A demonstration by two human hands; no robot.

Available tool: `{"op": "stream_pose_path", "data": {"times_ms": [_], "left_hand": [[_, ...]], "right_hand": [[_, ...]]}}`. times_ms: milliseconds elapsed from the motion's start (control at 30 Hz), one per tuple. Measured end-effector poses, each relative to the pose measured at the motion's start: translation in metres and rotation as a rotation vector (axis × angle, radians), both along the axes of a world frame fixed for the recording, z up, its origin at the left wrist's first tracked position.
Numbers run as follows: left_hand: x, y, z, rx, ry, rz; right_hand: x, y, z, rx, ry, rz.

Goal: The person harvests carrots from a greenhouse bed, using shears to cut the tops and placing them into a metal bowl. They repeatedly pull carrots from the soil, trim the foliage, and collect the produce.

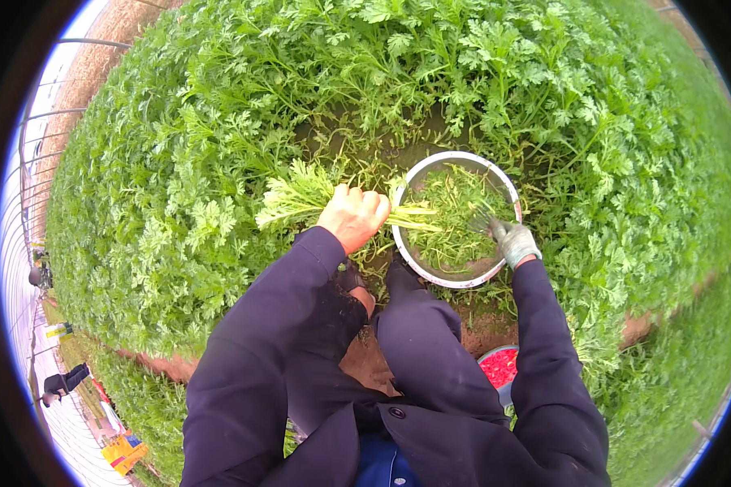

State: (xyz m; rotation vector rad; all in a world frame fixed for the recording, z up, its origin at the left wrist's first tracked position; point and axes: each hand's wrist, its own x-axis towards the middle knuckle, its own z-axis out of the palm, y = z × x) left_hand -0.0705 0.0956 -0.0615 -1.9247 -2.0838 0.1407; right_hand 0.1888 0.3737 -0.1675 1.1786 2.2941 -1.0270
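Note:
Bare, my left hand point(354, 216) is closed around a bunch of leafy greens point(298, 195). The leaves point left, and the pale stems reach right over the rim of a round white tub point(405, 243). Inside the tub lie loose green trimmings point(448, 246). My right hand point(513, 240), in a light work glove, is over the tub's right side. Its fingers are curled on a small dark tool with several thin prongs point(481, 220), blurred, its tips over the trimmings near the stem ends.
Dense leafy plants point(219, 152) surround the tub. A container of red pieces point(501, 368) stands beside my right leg. At the far left are greenhouse hoops point(21, 152), a bending person point(64, 383) and an orange-yellow bag point(123, 453).

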Motion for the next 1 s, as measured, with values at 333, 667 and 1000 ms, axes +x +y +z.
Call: {"op": "stream_pose_path", "data": {"times_ms": [333,667,1000], "left_hand": [[-0.01,-0.008,0.035,0.083,-0.018,-0.078],[-0.013,-0.021,0.047,0.085,-0.025,-0.097],[-0.035,-0.045,0.041,0.025,-0.638,0.526]], "right_hand": [[-0.037,-0.016,-0.013,0.184,-0.408,0.351],[-0.068,-0.044,0.06,-0.369,0.375,0.215],[0.001,-0.037,-0.086,0.048,-0.4,0.064]]}}
